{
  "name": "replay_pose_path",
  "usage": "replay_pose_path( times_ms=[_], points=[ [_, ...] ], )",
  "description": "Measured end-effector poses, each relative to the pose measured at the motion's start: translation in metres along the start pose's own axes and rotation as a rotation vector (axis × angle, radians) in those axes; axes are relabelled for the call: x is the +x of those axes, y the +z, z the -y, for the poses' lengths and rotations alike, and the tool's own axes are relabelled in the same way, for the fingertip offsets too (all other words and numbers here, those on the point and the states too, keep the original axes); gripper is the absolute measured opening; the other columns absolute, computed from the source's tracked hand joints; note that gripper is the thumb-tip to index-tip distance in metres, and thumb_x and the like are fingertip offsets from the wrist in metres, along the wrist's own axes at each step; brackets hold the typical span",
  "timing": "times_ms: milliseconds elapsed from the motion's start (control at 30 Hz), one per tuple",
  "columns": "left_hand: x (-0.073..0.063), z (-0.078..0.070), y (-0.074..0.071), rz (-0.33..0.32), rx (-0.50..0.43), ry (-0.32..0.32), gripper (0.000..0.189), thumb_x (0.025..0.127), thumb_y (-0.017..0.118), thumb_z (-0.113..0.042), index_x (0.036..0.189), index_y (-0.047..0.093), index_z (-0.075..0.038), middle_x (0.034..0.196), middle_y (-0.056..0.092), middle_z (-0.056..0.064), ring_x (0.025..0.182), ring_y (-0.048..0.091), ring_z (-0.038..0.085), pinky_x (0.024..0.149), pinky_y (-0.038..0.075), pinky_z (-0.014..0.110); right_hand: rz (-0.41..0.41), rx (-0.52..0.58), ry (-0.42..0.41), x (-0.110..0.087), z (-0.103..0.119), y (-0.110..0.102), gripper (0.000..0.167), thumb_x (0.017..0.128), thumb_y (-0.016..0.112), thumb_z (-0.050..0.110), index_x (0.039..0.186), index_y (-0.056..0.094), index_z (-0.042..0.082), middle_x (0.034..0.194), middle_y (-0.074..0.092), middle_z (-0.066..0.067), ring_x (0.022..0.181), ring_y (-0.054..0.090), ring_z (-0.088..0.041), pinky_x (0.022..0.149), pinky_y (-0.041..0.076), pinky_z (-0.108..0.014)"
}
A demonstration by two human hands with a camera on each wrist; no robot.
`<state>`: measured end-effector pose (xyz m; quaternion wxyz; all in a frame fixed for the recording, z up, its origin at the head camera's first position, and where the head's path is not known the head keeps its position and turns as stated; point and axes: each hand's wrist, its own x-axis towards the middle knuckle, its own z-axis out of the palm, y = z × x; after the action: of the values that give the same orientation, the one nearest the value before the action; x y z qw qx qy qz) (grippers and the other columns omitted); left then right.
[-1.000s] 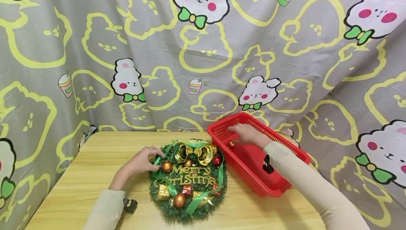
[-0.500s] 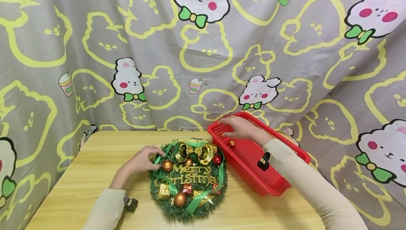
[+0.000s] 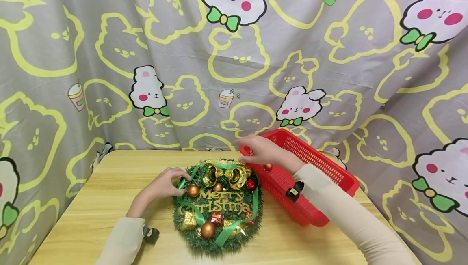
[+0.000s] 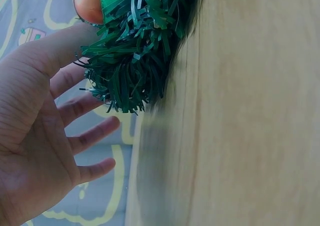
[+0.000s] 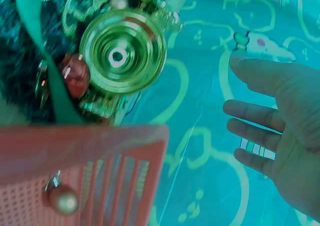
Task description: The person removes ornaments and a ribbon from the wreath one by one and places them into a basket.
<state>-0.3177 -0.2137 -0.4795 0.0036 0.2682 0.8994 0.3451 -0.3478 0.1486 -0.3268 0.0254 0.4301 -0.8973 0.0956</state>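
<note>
Fingers (image 5: 255, 115) of the right hand (image 3: 265, 150) are held nearly straight and slightly parted, with nothing gripped, above one corner of a red basket (image 3: 307, 151). Under that hand's wrist, a loose copper bauble (image 3: 268, 167) is seen inside the basket, partly hidden in the head view. Below the same fingertips and nearer the person, a Christmas wreath (image 3: 202, 246) is laid on a wooden table (image 3: 98, 184), with its golden bells (image 3: 237, 177) and a red bauble (image 3: 250, 184) set on the side closest to them. At the wreath's left edge, the left hand (image 3: 166, 184) is placed with its fingers loosely spread; some tips are covered by greenery, so whether any of it is pinched cannot be told. Just beside those fingers, a second copper bauble (image 3: 193, 190) is carried on the wreath.

Ornaments are judged to be in transfer from wreath to basket, with the right hand caught between pieces. For the next move, the empty fingers would need to be lowered toward the wreath and closed lightly around one ornament, while the greenery is steadied by the left fingers against any tug.
</note>
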Motion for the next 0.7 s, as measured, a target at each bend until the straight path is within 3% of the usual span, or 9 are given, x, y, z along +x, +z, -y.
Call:
replay_pose_path(
  times_ms=[133, 333, 700],
  points=[
    [0.000, 0.000, 0.000, -0.001, -0.002, 0.001, 0.039, 0.079, 0.082, -0.011, 0.115, 0.072, -0.020, 0.126, 0.069, 0.008, 0.123, 0.056, 0.039, 0.104, 0.045, 0.068, 0.007, 0.001, -0.022, 0.005, 0.012, 0.002, 0.051, 0.093, 0.076, 0.027, 0.140, 0.060, 0.015, 0.125, 0.069, -0.001, 0.115, 0.063, -0.021, 0.100, 0.054, -0.042],
    [-0.001, -0.003, 0.000, -0.002, 0.009, -0.031, 0.039, 0.078, 0.082, -0.013, 0.114, 0.072, -0.023, 0.128, 0.068, 0.006, 0.124, 0.053, 0.040, 0.103, 0.042, 0.071, 0.009, 0.019, -0.063, 0.010, 0.027, 0.005, 0.051, 0.093, 0.076, 0.026, 0.141, 0.060, 0.016, 0.131, 0.068, -0.002, 0.123, 0.061, -0.022, 0.109, 0.050, -0.043],
    [0.000, -0.001, 0.000, -0.003, 0.010, -0.013, 0.039, 0.078, 0.082, -0.012, 0.115, 0.072, -0.021, 0.128, 0.068, 0.008, 0.125, 0.055, 0.041, 0.104, 0.043, 0.070, -0.006, -0.006, -0.192, 0.022, 0.054, 0.018, 0.052, 0.093, 0.075, 0.030, 0.140, 0.059, 0.015, 0.135, 0.066, -0.002, 0.124, 0.062, -0.020, 0.105, 0.053, -0.038]
  ],
)
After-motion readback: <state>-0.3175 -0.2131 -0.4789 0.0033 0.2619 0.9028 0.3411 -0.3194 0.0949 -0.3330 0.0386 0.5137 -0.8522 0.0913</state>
